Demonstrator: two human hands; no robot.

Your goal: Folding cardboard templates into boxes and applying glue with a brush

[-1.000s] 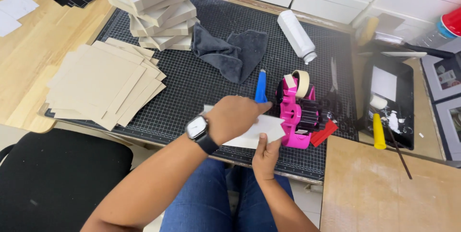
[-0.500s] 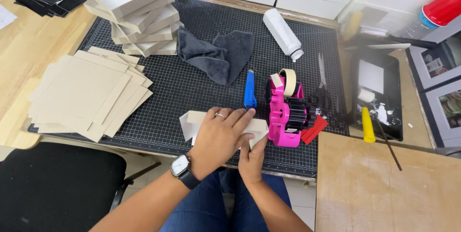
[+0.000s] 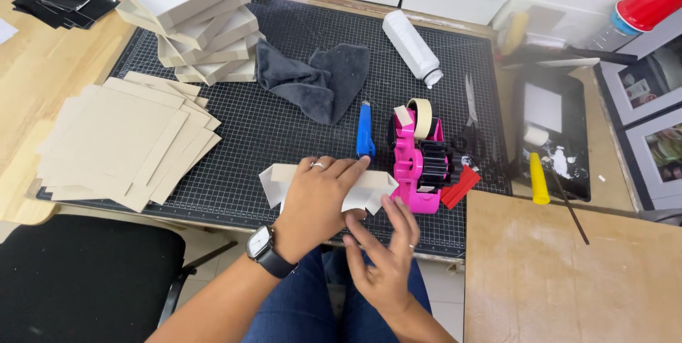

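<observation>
At six o'clock on the gridded surface (image 3: 213,137), the left hand (image 3: 320,197) now lies flat on a folded white cardboard box (image 3: 369,188), pulled nearer; right hand (image 3: 387,258) fingers spread, touching its edge, nothing clamped.

The left hand (image 3: 320,197) lies palm down, its forearm running up from the lower left with a dark watch strapped at the wrist (a ring shows on one finger), and its fingers (image 3: 348,167) stretch forward, close together and nearly flat. The right hand (image 3: 387,261) comes up from the bottom edge just beside it, wrist low, its fingers (image 3: 398,215) spread and extended upward, the tips near the left hand's knuckle side.
</observation>
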